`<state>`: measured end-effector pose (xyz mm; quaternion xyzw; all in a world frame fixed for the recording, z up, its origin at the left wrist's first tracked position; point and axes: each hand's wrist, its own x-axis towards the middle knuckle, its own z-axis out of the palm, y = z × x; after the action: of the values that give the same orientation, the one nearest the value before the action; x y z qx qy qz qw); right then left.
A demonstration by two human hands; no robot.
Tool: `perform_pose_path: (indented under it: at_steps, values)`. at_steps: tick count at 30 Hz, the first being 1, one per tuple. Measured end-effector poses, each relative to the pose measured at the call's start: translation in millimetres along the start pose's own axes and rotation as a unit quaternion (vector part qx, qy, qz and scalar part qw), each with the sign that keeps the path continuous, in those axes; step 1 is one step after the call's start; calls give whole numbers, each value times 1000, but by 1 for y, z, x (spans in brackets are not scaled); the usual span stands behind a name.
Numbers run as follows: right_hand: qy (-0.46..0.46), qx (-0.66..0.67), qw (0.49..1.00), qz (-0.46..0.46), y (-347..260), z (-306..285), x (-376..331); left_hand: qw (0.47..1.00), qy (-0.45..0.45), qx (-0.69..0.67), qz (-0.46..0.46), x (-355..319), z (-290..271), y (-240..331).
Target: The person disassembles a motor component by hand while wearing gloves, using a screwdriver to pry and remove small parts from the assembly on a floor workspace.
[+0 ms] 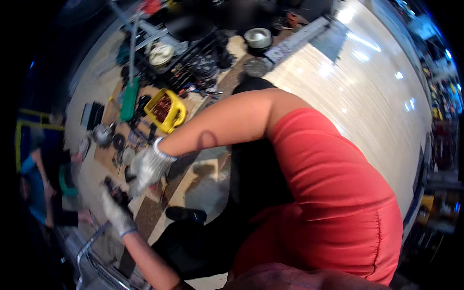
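Observation:
Both my hands wear whitish knit gloves. My left hand (117, 212), at the lower left, is closed around a dark, lumpy part (116, 192) whose kind I cannot make out. Beyond it and slightly to the right, my right hand (151, 168) points down towards the left hand. Motion smears its fingers, so whether they grip anything does not show. A small dark piece (129, 174) lies at its fingertips. Close to the right wrist stands a yellow cut-open jug (166, 110) with reddish-brown small pieces inside. Loose metal parts and a roundish silvery housing (103, 134) lie on the cardboard beside the hands.
A green object (129, 101) lies beyond the jug. Farther back are a cluttered black crate (191, 67), a white tub (257, 38) and a long metal bar (297, 41). Another person (46, 181) is at the far left. A metal frame (92, 246) stands at the lower left.

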<state>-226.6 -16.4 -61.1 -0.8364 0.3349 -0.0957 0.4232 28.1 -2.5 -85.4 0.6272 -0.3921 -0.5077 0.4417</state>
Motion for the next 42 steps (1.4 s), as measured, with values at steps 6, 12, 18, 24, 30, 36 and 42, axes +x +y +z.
perform_pose_path:
  at_steps: [6,12,18,24,30,36,42]
  values:
    - [131,228,963,60,0,-13,18,998,6,53,14,-10,39,14]
    - [115,259,954,96,-3,-18,17,999,-25,18,30,-10,38,14]
    - [153,170,969,91,12,-8,30,996,-63,-53,-16,-11,35,10]
    - [127,76,985,88,6,-11,29,987,-66,-126,-71,-11,34,10]
    - [177,-40,982,-48,29,7,45,996,-39,-77,-30,-14,34,4]
    - [64,80,995,-8,-6,-19,25,991,-33,-127,-2,-18,27,24]
    - [26,-24,999,-19,-7,4,29,992,2,-123,21,-23,40,27]
